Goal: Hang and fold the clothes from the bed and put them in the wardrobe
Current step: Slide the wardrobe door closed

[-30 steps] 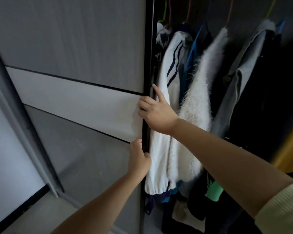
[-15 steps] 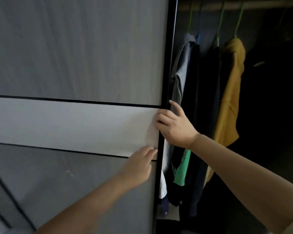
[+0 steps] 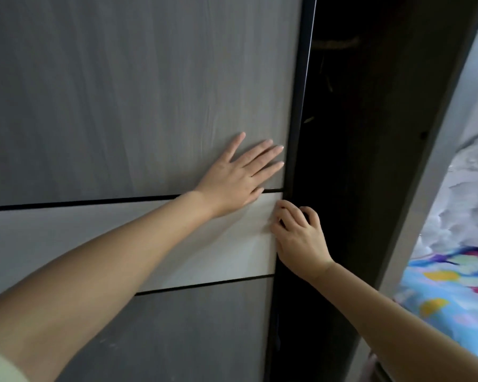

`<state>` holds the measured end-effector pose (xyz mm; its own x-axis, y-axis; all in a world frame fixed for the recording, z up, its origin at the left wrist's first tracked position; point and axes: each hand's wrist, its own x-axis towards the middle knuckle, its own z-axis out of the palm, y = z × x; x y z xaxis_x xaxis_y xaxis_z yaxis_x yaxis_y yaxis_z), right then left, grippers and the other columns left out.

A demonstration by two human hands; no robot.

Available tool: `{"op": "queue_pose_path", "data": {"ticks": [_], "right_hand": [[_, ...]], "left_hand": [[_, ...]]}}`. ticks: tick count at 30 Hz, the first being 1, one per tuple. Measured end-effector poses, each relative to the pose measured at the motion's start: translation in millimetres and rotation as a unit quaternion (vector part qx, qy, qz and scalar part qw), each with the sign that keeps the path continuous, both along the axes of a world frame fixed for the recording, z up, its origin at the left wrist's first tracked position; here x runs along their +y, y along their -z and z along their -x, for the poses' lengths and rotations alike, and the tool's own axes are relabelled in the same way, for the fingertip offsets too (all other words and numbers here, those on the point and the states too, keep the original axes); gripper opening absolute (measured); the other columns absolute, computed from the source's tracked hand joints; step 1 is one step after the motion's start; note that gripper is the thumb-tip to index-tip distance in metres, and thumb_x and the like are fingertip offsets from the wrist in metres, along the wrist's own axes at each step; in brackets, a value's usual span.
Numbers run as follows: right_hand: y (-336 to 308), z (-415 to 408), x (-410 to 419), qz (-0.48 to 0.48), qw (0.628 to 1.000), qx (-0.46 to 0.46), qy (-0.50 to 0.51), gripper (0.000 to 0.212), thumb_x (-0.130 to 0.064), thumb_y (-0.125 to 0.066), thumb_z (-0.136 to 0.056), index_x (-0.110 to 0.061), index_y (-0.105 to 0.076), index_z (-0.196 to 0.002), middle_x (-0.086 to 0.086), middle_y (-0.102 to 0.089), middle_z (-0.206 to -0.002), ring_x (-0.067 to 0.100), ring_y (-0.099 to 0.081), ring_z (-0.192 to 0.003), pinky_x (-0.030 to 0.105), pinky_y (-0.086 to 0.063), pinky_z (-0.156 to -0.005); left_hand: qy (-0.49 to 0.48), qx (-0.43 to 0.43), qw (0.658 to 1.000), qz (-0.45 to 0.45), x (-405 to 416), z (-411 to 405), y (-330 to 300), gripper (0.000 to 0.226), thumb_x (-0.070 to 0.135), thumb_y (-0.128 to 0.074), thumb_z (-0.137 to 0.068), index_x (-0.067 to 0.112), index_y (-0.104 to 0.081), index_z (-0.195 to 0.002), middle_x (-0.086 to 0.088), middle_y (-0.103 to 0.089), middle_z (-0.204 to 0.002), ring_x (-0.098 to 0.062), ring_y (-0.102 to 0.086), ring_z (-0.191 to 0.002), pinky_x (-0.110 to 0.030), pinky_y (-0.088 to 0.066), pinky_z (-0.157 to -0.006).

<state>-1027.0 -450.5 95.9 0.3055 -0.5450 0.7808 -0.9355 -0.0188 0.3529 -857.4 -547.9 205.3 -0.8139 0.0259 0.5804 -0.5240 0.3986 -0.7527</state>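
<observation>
Bed [image 3: 469,205] with colourful patterned sheet [image 3: 453,293], pale rumpled bedding [image 3: 475,172].

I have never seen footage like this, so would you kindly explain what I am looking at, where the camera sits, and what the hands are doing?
There is no machine here: a person wears one wide-angle camera on the head, looking forward and down at their own bare hands. The left hand lies flat, fingers straight, on the grey sliding wardrobe door. The right hand has its fingers curled round the door's dark edge. Beside the edge is a narrow dark opening; what hangs inside is too dark to tell. At far right a colourful bedsheet shows. Neither hand holds any clothing.
</observation>
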Motion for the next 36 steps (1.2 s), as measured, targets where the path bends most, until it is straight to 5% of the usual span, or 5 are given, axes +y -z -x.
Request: {"op": "queue_pose_path", "data": {"ticks": [5, 10, 23, 33, 36], "right_hand": [[20, -5, 28, -0.119, 0.969, -0.194, 0.098, 0.051, -0.018, -0.064, -0.078, -0.007, -0.055, -0.126, 0.016, -0.046, -0.136, 0.031, -0.039, -0.136, 0.046, -0.047, -0.099], [35, -4, 33, -0.247, 0.853, -0.456, 0.055, 0.072, -0.042, -0.033, -0.1, -0.026, 0.018, -0.149, -0.008, 0.045, -0.142, 0.023, 0.007, -0.147, 0.033, -0.046, -0.1], [33, 67, 25, -0.119, 0.768, -0.629, 0.015, 0.072, -0.029, -0.037, -0.101, -0.024, 0.016, -0.149, 0.004, 0.029, -0.155, 0.025, 0.018, -0.145, 0.042, -0.011, -0.119], [40, 80, 19, -0.085, 0.703, -0.706, 0.01, 0.072, -0.027, -0.039, -0.1, -0.02, 0.012, -0.151, 0.005, 0.025, -0.156, 0.021, 0.015, -0.146, 0.036, -0.009, -0.117], [48, 71, 22, -0.089, 0.697, -0.712, -0.018, 0.073, -0.031, -0.041, -0.1, -0.027, 0.013, -0.15, 0.002, 0.026, -0.156, 0.018, 0.017, -0.146, 0.034, -0.006, -0.116]], "left_hand": [[0.001, 0.007, 0.999, 0.036, 3, 65, 2, 0.059, 0.043, -0.025, -0.094, 0.019, -0.032, -0.147, -0.005, -0.027, -0.155, -0.024, -0.026, -0.143, -0.059, -0.002, -0.111], [0.005, 0.011, 0.998, 0.059, 11, 116, 2, 0.059, 0.045, -0.021, -0.094, 0.022, -0.03, -0.148, -0.004, -0.024, -0.156, -0.024, -0.022, -0.144, -0.06, 0.005, -0.11], [-0.002, -0.013, 0.999, 0.052, 31, 212, 1, 0.063, 0.049, -0.019, -0.098, 0.016, -0.012, -0.152, -0.01, -0.008, -0.159, -0.029, -0.005, -0.147, -0.064, 0.016, -0.105], [0.058, -0.02, 0.998, 0.023, 42, 243, -4, 0.063, 0.046, -0.047, -0.088, 0.015, -0.043, -0.142, -0.008, -0.037, -0.15, -0.02, -0.03, -0.141, -0.058, -0.011, -0.111], [0.037, 0.007, 0.999, -0.01, 43, 216, -5, 0.074, 0.048, -0.049, -0.086, 0.012, -0.029, -0.148, -0.013, -0.025, -0.155, -0.024, -0.022, -0.144, -0.064, -0.005, -0.112]]}}
